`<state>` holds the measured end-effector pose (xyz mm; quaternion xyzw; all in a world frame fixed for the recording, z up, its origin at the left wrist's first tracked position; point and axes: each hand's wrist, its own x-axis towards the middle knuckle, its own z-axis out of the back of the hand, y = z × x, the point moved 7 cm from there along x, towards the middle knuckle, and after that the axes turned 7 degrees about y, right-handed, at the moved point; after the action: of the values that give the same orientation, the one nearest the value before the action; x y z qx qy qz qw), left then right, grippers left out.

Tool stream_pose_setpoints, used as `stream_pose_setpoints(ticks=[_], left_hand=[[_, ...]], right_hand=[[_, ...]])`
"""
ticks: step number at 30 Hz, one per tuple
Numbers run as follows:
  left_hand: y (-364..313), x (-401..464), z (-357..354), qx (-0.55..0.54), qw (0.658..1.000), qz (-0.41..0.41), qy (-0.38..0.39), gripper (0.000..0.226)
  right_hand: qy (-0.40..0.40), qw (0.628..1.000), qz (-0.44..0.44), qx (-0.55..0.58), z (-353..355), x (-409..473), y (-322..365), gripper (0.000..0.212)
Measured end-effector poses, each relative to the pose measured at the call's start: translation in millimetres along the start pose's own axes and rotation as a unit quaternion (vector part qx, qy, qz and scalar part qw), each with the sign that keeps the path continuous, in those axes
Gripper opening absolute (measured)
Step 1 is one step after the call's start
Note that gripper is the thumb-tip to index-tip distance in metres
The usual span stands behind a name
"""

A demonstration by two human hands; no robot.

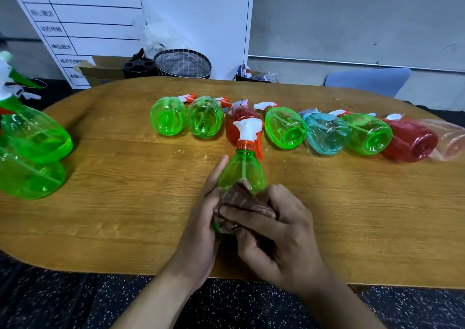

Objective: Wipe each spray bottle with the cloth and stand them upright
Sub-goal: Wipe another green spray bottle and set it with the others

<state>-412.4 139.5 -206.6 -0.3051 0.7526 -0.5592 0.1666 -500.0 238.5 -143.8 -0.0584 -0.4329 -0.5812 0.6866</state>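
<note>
Wiping green spray bottle (pixel 241 170) over tabletop (pixel 125 202).
Left hand (pixel 201 228) gripping bottle body; right hand (pixel 274 233) pinching brown cloth (pixel 241 200) against it, nozzle pointing 12 o'clock.

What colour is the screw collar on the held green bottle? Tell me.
Orange screw collar, clearest in the head view.
</note>
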Motion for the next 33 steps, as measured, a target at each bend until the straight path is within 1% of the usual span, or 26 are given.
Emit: stream_pose_setpoints(ticks=[2, 6, 8, 9, 11, 15, 17, 19, 21, 23, 25, 27, 28, 30, 33], left_hand=[[1, 0, -1, 0.007, 1.000, 0.003, 0.003, 0.050], [4, -2, -3, 0.038, 0.999, 0.014, 0.015, 0.051], [4, -2, -4, 0.044, 0.999, 0.010, 0.022, 0.050], [4, -2, -4, 0.039, 0.999, 0.013, 0.026, 0.051], [5, -2, -3, 0.013, 0.999, 0.021, 0.032, 0.052], [1, 0, -2, -0.019, 0.999, 0.008, 0.026, 0.049], [-2, 1, -3, -0.022, 1.000, 0.004, 0.020, 0.049], [-3, 2, -5, -0.028, 0.999, 0.006, 0.025, 0.049], [-1, 1, -5, -0.034, 0.999, 0.009, 0.020, 0.053], [1, 0, -5, -0.026, 0.999, 0.011, 0.019, 0.052], [4, 0, -5, -0.007, 1.000, 0.014, 0.026, 0.052], [4, 0, -5, 0.001, 1.000, 0.011, 0.030, 0.051], [5, 0, -4, 0.001, 0.999, 0.010, 0.030, 0.052], [5, 0, -4, -0.001, 0.999, 0.011, 0.032, 0.054], [5, -1, -3, -0.010, 0.999, 0.014, 0.028, 0.056]], right_hand=[[-0.032, 0.998, -0.032, 0.038, 7, 0, -4, 0.028], [-0.112, 0.977, -0.154, 0.096, 19, 2, -28, 0.033], [-0.112, 0.966, -0.204, 0.114, 14, 4, -40, 0.033], [-0.100, 0.967, -0.212, 0.103, 11, 5, -42, 0.032], [-0.061, 0.976, -0.192, 0.084, 4, 3, -38, 0.034], [-0.001, 0.996, -0.075, 0.044, -1, -3, -14, 0.032], [0.029, 0.999, -0.016, 0.009, -5, -4, -1, 0.031], [0.037, 0.999, 0.017, -0.002, -6, -4, 9, 0.029], [-0.003, 1.000, -0.008, 0.030, 3, -2, 8, 0.026], [-0.069, 0.993, -0.075, 0.065, 15, 1, -4, 0.026], [-0.119, 0.977, -0.157, 0.088, 22, 3, -23, 0.028], [-0.121, 0.963, -0.219, 0.100, 17, 5, -40, 0.030], [-0.110, 0.962, -0.229, 0.100, 13, 7, -43, 0.031], [-0.083, 0.969, -0.216, 0.087, 9, 7, -42, 0.031], [-0.035, 0.987, -0.145, 0.059, 5, 6, -27, 0.032]])
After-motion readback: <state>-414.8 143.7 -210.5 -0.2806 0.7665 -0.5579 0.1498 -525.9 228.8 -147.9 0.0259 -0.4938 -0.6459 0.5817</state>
